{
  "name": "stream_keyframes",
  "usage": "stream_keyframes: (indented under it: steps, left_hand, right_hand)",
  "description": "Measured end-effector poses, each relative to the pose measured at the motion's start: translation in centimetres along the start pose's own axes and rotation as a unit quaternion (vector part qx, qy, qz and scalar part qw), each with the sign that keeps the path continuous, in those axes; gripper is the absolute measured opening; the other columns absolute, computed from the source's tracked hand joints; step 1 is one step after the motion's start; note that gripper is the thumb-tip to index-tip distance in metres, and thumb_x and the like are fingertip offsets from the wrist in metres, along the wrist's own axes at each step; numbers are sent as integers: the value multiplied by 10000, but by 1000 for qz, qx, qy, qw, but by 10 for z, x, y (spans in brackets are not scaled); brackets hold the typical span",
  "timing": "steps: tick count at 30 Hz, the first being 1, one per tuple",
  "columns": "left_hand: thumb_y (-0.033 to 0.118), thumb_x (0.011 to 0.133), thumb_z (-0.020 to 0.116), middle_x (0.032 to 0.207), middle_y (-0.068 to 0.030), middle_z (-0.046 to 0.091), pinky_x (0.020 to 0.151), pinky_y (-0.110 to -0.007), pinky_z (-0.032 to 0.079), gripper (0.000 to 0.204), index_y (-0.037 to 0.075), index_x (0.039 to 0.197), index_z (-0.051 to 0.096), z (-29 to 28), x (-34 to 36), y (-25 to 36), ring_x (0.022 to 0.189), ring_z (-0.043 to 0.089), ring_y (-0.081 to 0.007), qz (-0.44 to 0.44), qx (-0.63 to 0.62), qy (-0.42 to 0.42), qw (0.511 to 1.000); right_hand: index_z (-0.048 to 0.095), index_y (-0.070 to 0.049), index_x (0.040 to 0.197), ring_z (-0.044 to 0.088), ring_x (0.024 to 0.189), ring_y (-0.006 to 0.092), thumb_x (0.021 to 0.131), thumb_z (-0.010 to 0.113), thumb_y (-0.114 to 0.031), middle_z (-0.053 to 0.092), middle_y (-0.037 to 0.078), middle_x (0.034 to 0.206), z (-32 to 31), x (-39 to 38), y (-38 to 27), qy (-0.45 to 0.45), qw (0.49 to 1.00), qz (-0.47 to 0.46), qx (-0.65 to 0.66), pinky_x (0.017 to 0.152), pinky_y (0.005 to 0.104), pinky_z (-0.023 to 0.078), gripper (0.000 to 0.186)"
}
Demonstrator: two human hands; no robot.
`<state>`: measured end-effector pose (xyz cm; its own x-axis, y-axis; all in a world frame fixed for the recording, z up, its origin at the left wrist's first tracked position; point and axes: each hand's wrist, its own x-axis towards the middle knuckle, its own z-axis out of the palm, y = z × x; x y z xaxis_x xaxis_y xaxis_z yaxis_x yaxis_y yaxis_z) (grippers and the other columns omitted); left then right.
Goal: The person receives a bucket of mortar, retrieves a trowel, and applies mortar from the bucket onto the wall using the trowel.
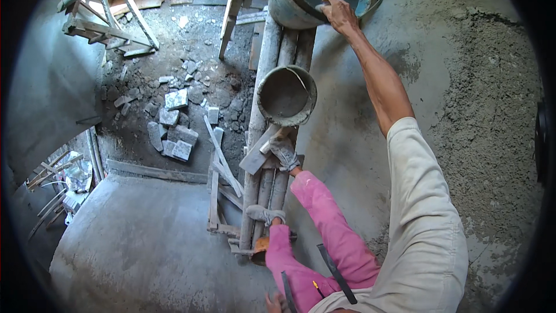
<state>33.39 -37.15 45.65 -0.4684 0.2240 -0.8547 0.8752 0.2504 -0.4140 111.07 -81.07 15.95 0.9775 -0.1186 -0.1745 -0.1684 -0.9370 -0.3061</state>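
My right hand (341, 17) reaches up to the large grey bucket (295, 8), its fingers curled over the near rim. The bucket stands at the upper end of several bundled poles (260, 93). A smaller mortar-coated bucket (286, 95) sits lower on these poles. My left hand (275, 304) shows only partly at the bottom edge, fingers apart, beside my pink trouser leg. My feet, in dusty grey footwear (282, 149), rest on the poles, one by a short board (255, 153) below the smaller bucket.
Left of the poles lie broken blocks (179, 133), loose planks (223, 162) and rubble below. A wooden frame (116, 35) stands at upper left. A smooth concrete surface (133, 232) spans the lower left; a partly rough plastered wall (475, 139) runs along the right.
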Motion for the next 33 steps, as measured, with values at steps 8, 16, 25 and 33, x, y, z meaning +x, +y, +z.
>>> stream_keyframes:
  steps: [8, 16, 25, 33]
  left_hand:
    - [257, 919, 586, 1089, -261, 627, 888, -434, 472, 511, -24, 1328, 466, 93, 148, 267, 1017, 620, -387, 483, 305, 73, 818]
    - [306, 820, 706, 991, -205, 647, 780, -455, 481, 442, 34, 1155, 606, 326, 219, 475, 902, 611, -405, 741, 402, 97, 529]
    - [454, 757, 662, 1164, -134, 513, 822, -521, 394, 478, 89, 1065, 672, 411, 275, 505, 1113, 437, -339, 660, 503, 164, 532]
    - [264, 816, 593, 1144, -133, 593, 689, -478, 411, 486, 71, 1257, 525, 368, 315, 510, 976, 571, -339, 724, 569, 112, 373]
  right_hand:
    - [663, -132, 1159, 655, 976, 354, 896, 582, -430, 677, 206, 1039, 12, -15, 21, 145, 987, -47, 48, 843, 431, 510, 405]
    - [668, -105, 1037, 659, 903, 361, 912, 591, -306, 687, 179, 959, 28, -36, 6, 268, 957, -96, 58, 755, 428, 512, 249]
    - [676, -106, 992, 678, 812, 344, 912, 608, -375, 697, 164, 881, 33, -39, 20, 295, 949, -87, 74, 679, 420, 519, 290]
    - [671, -85, 976, 674, 819, 359, 913, 619, -378, 693, 174, 870, 44, -31, 18, 322, 936, -114, 84, 690, 426, 519, 304]
